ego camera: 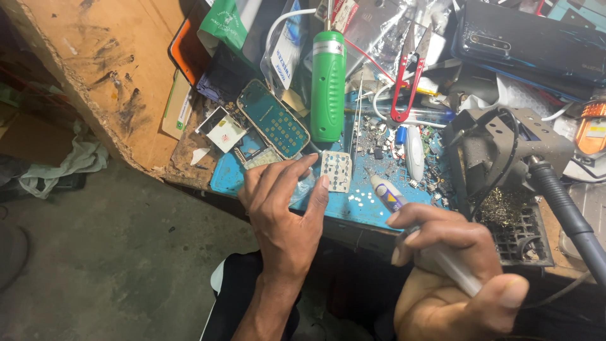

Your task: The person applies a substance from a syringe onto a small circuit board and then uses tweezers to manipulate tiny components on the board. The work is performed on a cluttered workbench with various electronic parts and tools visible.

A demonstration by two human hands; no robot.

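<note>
Nearest the lens, the right hand point(451, 278) sits at five o'clock, its fingers curled tight round a white tube-like applicator point(416, 230) whose blue-banded tip points toward eleven o'clock over the blue work mat point(369, 211); the tube's rear end is buried in the fist, so its full length cannot be judged. At six o'clock the left hand point(284, 211) rests with fingers loosely apart and gripping nothing, index and thumb tips touching the white keypad membrane point(336, 170) that lies on the mat. Something pale and translucent under the palm is hidden too far to name.

Just beyond, at eleven o'clock of the hand, lies a teal phone circuit board point(273, 126) with gold contact dots, tilted. A green cylindrical tool point(327, 85) stands along twelve o'clock, its top cut off by clutter. Red-handled thread snips point(407, 76) lie at one o'clock. Tiny loose parts on the mat are too small to make out.

A grey soldering stand point(505, 151) with a dark cable fills three o'clock. Dark phones point(530, 44) lie at two o'clock, partly out of frame. A green packet point(224, 22) with a white mark is cropped at the top edge; a small white card point(224, 129) with red and green marks lies at ten o'clock.
</note>
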